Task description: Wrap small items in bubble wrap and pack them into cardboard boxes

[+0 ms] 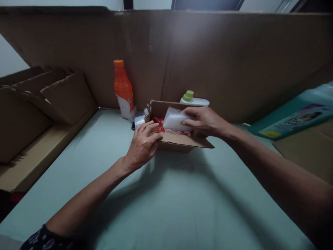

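Observation:
A small open cardboard box stands on the table, its near flap folded outward toward me. My left hand grips the box at its near left corner, with the thumb along the flap. Over the opening, my right hand pinches a folded piece of whitish clear plastic wrap between thumb and fingers. Beneath it, red packets show inside the box; the wrap and box wall partly hide them.
Behind the box stands a white bottle with a green cap. An orange bottle is at the back left, near a roll of clear tape. Cardboard boxes line the left. A green liquid bottle leans at right.

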Demonstrator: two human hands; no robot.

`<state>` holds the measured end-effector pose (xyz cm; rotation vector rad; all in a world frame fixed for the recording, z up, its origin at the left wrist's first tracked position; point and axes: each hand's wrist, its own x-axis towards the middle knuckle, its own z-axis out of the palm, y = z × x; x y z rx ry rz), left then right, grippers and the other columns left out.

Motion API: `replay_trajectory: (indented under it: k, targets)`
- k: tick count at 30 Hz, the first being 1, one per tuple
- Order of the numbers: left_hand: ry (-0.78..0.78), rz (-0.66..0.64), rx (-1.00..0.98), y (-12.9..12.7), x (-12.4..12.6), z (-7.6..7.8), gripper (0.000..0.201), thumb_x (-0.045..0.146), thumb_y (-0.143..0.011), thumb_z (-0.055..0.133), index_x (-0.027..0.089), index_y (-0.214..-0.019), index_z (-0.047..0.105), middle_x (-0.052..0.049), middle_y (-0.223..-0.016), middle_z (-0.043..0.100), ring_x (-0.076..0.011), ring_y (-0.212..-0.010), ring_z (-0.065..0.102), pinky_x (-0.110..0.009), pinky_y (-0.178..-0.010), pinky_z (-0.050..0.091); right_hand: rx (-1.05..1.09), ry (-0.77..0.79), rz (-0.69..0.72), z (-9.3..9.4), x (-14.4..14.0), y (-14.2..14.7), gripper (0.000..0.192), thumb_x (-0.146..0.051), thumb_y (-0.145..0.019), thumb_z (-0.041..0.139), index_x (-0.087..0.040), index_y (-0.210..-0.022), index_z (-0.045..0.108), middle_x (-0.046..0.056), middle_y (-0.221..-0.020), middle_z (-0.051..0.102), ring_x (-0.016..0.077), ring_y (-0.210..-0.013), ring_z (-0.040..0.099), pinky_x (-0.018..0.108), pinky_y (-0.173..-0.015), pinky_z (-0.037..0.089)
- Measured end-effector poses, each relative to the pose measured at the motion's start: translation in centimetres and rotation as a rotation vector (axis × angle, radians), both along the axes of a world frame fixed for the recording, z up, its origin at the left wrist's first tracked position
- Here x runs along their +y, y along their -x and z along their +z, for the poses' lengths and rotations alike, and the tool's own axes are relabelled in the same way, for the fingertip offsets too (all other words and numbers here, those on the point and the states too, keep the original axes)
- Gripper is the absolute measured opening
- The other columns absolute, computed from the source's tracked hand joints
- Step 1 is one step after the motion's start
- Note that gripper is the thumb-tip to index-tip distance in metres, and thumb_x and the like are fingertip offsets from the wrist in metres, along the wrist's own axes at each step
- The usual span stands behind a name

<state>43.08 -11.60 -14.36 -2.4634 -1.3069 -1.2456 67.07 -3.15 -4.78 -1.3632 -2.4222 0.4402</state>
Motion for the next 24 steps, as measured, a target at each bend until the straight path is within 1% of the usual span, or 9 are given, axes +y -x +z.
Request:
replay_trajectory:
  k: [2, 4, 8, 9, 13, 17, 19, 21, 24]
  targets:
    - [-0.016, -0.005, 0.001, 0.1, 0.1, 0.2, 0.02, 0.013, -0.092, 0.057, 0.021, -0.103, 0.072, -0.012, -0.133, 0.065, -0.0312, -0.132, 0.054, -0.056, -0.107, 0.043, -0.204, 0.225, 0.101, -1.3, 2.0, 1.0, 0.008, -0.026, -0.082, 0.063, -0.02, -0.083, 0.069, 0.0, -0.07, 0.067, 0.0155, -0.063, 0.059, 0.026, -0.059, 0.042]
    - [-0.034, -0.005, 0.002, 0.2, 0.2, 0.3, 0.019, 0.014, -0.093, 0.057, 0.02, -0.103, 0.072, -0.012, -0.132, 0.066, -0.0313, -0.131, 0.054, -0.055, -0.107, 0.043, -0.328, 0.322, 0.165, -2.4, 3.1, 1.7, 0.009, -0.024, -0.082, 0.063, -0.022, -0.075, 0.067, -0.001, -0.065, 0.065, 0.0147, -0.06, 0.058, 0.026, -0.057, 0.041]
    - [0.009, 0.004, -0.039, 0.0, 0.6, 0.7, 0.018, 0.016, -0.093, 0.058, 0.021, -0.103, 0.071, -0.009, -0.122, 0.071, -0.0295, -0.128, 0.057, -0.055, -0.109, 0.04, -0.466, 0.138, 0.076, -2.5, 2.8, 2.4, 0.001, -0.024, -0.078, 0.071, -0.023, -0.078, 0.072, 0.003, -0.07, 0.068, 0.02, -0.064, 0.061, 0.031, -0.063, 0.042]
    - [0.025, 0.011, -0.052, -0.1, 0.8, 0.8, 0.018, 0.015, -0.093, 0.058, 0.021, -0.103, 0.071, -0.008, -0.117, 0.073, -0.0287, -0.125, 0.059, -0.055, -0.11, 0.039, -0.492, 0.071, 0.036, -2.2, 2.4, 2.3, 0.006, -0.026, -0.075, 0.075, -0.023, -0.081, 0.074, 0.004, -0.071, 0.069, 0.0222, -0.066, 0.063, 0.033, -0.065, 0.043]
    - [0.027, 0.065, -0.043, -0.6, 1.3, 1.2, 0.018, 0.015, -0.091, 0.057, 0.022, -0.1, 0.07, -0.005, -0.099, 0.075, -0.0259, -0.11, 0.064, -0.054, -0.111, 0.036, -0.407, -0.104, -0.029, -0.5, 1.8, 1.5, 0.019, -0.035, -0.077, 0.075, -0.024, -0.092, 0.078, 0.004, -0.077, 0.072, 0.0243, -0.073, 0.065, 0.034, -0.069, 0.045]
    - [-0.023, 0.119, -0.005, -1.1, 1.6, 1.3, 0.016, 0.017, -0.091, 0.057, 0.022, -0.099, 0.069, -0.004, -0.095, 0.073, -0.0241, -0.1, 0.065, -0.052, -0.111, 0.038, -0.262, 0.154, 0.203, -0.2, 2.3, 1.8, 0.021, -0.026, -0.088, 0.059, -0.024, -0.096, 0.079, 0.001, -0.089, 0.077, 0.0192, -0.08, 0.068, 0.028, -0.07, 0.048]
    - [-0.081, 0.151, -0.008, -1.2, 1.5, 1.4, 0.019, 0.018, -0.091, 0.058, 0.02, -0.107, 0.068, -0.007, -0.102, 0.071, -0.0254, -0.105, 0.064, -0.052, -0.112, 0.038, -0.206, 0.222, 0.22, 0.1, 1.7, 2.0, 0.023, -0.023, -0.088, 0.058, -0.022, -0.097, 0.079, 0.002, -0.093, 0.078, 0.0196, -0.084, 0.07, 0.028, -0.074, 0.05]
    - [-0.156, 0.191, -0.059, -0.8, 1.2, 1.3, 0.032, 0.022, -0.092, 0.06, 0.019, -0.123, 0.062, -0.012, -0.123, 0.066, -0.0285, -0.12, 0.059, -0.052, -0.114, 0.037, -0.078, 0.087, 0.088, 0.8, 0.2, 1.4, 0.024, -0.022, -0.089, 0.057, -0.019, -0.101, 0.078, 0.004, -0.098, 0.078, 0.0207, -0.088, 0.07, 0.03, -0.078, 0.051]
    - [-0.187, 0.222, -0.2, 0.4, 0.8, 0.5, 0.058, 0.032, -0.093, 0.063, 0.022, -0.146, 0.042, -0.016, -0.149, 0.048, -0.0299, -0.141, 0.044, -0.05, -0.118, 0.036, 0.211, -0.292, -0.193, 1.5, -3.6, -1.5, 0.023, -0.026, -0.09, 0.058, -0.019, -0.103, 0.076, 0.006, -0.101, 0.077, 0.0213, -0.091, 0.07, 0.033, -0.08, 0.052]
